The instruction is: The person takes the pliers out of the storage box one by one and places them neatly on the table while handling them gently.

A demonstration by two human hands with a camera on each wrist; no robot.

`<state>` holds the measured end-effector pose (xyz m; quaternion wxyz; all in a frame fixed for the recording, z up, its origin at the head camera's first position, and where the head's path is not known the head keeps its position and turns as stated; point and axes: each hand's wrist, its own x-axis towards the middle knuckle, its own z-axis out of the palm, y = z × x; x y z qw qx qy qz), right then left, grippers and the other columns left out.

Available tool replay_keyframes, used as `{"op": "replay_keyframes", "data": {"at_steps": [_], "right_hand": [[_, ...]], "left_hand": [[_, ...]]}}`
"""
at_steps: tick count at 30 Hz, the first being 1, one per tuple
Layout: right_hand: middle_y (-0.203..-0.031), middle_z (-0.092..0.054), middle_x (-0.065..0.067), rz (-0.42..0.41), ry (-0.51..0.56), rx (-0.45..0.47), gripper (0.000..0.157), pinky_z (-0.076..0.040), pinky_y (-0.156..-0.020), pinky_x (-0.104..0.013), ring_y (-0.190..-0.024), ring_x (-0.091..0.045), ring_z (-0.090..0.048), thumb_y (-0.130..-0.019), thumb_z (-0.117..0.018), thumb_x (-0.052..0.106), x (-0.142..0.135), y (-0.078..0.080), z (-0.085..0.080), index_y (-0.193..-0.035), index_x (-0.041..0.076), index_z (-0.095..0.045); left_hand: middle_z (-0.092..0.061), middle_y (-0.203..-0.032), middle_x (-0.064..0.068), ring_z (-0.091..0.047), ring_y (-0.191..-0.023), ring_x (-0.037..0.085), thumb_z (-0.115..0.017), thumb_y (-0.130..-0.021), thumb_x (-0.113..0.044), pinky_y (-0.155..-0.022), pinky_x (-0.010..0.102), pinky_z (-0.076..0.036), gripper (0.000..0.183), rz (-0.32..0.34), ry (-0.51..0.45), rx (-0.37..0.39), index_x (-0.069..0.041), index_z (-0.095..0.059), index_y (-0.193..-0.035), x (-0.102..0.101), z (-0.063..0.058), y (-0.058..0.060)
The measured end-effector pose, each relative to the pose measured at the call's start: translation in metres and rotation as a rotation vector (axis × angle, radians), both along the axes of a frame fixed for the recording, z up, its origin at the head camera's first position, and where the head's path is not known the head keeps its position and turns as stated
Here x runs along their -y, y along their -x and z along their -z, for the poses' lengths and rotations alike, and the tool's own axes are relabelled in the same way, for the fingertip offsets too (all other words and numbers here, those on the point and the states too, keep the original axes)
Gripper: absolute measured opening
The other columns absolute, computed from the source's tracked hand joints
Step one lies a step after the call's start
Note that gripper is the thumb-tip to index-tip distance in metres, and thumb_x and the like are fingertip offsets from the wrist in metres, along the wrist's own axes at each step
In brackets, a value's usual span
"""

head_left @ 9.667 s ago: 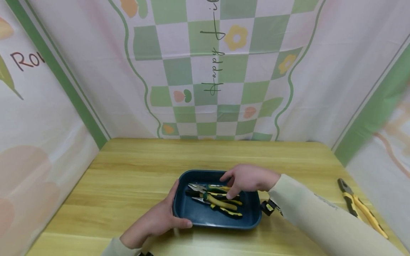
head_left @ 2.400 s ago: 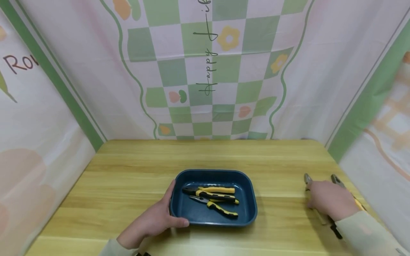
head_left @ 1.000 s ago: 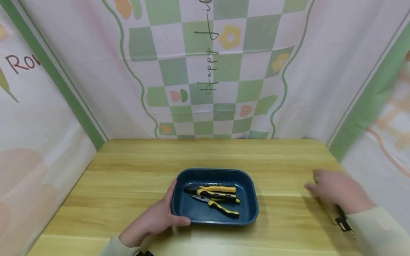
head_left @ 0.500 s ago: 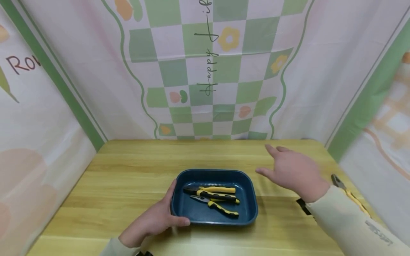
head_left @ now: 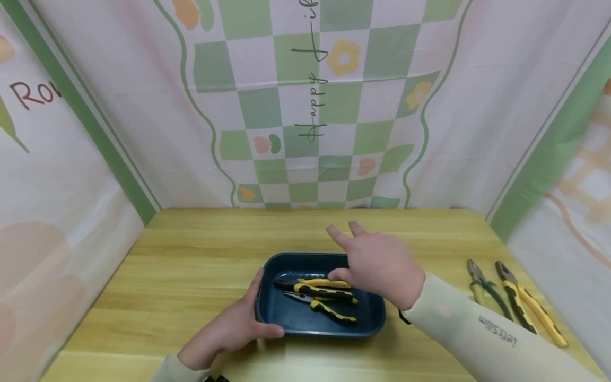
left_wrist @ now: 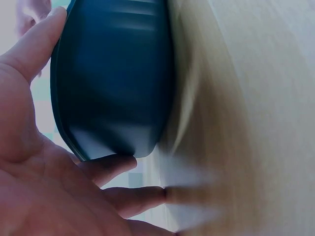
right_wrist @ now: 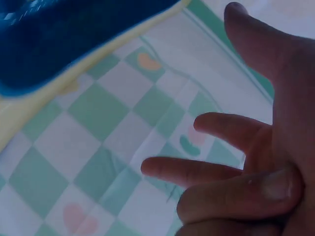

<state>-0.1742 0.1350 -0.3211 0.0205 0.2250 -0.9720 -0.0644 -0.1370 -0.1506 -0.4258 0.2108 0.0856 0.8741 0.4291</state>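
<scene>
A dark blue rectangular tray (head_left: 329,335) stands on the table with several yellow-and-black pliers (head_left: 317,291) lying in it; the lowest pair, with long-nosed jaws (head_left: 334,313), lies at a slant. My left hand (head_left: 236,324) holds the tray's left end, thumb on the near rim and fingers along the side. The left wrist view has the tray's side wall (left_wrist: 113,73) between thumb and forefinger. Over the tray's right part hovers my right hand (head_left: 379,265), holding nothing; its thumb and two fingers (right_wrist: 192,172) are spread, the others curled in.
At the table's right side lie two pliers side by side: one with green-and-yellow handles (head_left: 487,289), the other with yellow-and-black handles (head_left: 530,302). A patterned cloth (head_left: 305,106) hangs behind the table (head_left: 191,254) and along both sides.
Earlier, the right hand reached into the tray, then carried the green-and-yellow pliers to the right and let go of them beside the other pair. Now it is back over the tray. The left hand stays put.
</scene>
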Motion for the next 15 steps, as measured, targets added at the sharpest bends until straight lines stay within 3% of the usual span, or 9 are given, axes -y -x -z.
{"op": "replay_keyframes", "data": {"at_steps": [4, 6, 10, 12, 15], "right_hand": [[-0.121, -0.06, -0.009, -0.083, -0.007, 0.089, 0.079, -0.034, -0.039, -0.029, -0.044, -0.011, -0.047, -0.074, -0.059, 0.07, 0.011, 0.0, 0.007, -0.141, 0.029, -0.044], [-0.096, -0.067, -0.003, -0.121, 0.006, 0.151, 0.073, -0.038, -0.042, -0.03, -0.049, -0.009, -0.048, -0.075, -0.066, 0.061, 0.016, 0.001, 0.012, -0.138, 0.028, -0.048], [-0.053, -0.05, 0.003, -0.157, 0.029, 0.244, 0.068, -0.033, -0.038, -0.03, -0.041, -0.01, -0.037, -0.076, -0.072, 0.047, 0.022, 0.001, 0.025, -0.136, 0.024, -0.051], [-0.049, -0.048, 0.005, -0.169, 0.029, 0.273, 0.065, -0.033, -0.037, -0.029, -0.04, -0.01, -0.035, -0.077, -0.073, 0.042, 0.024, 0.002, 0.032, -0.135, 0.022, -0.053], [-0.058, -0.054, 0.007, -0.186, 0.012, 0.322, 0.055, -0.038, -0.042, -0.028, -0.044, -0.009, -0.041, -0.078, -0.074, 0.038, 0.027, 0.004, 0.041, -0.128, 0.022, -0.059]], "left_hand": [[-0.032, -0.143, 0.025, -0.049, -0.106, 0.031, -0.079, -0.062, -0.057, -0.086, 0.051, -0.039, 0.126, 0.002, 0.024, 0.002, -0.034, 0.01, -0.148, -0.002, 0.0, 0.002], [-0.035, -0.14, 0.025, -0.051, -0.101, 0.029, -0.079, -0.063, -0.057, -0.082, 0.049, -0.041, 0.126, 0.004, 0.029, 0.008, -0.033, 0.01, -0.149, -0.003, 0.0, 0.002], [-0.038, -0.138, 0.026, -0.052, -0.095, 0.027, -0.079, -0.063, -0.057, -0.079, 0.046, -0.041, 0.126, 0.006, 0.034, 0.013, -0.031, 0.01, -0.149, -0.003, -0.001, 0.002], [-0.038, -0.138, 0.026, -0.052, -0.095, 0.027, -0.079, -0.063, -0.057, -0.079, 0.046, -0.041, 0.126, 0.004, 0.035, 0.013, -0.03, 0.01, -0.149, -0.003, -0.001, 0.001], [-0.037, -0.139, 0.025, -0.052, -0.096, 0.027, -0.079, -0.063, -0.057, -0.081, 0.046, -0.041, 0.126, 0.0, 0.036, 0.021, -0.029, 0.009, -0.15, -0.003, -0.002, 0.001]]}}
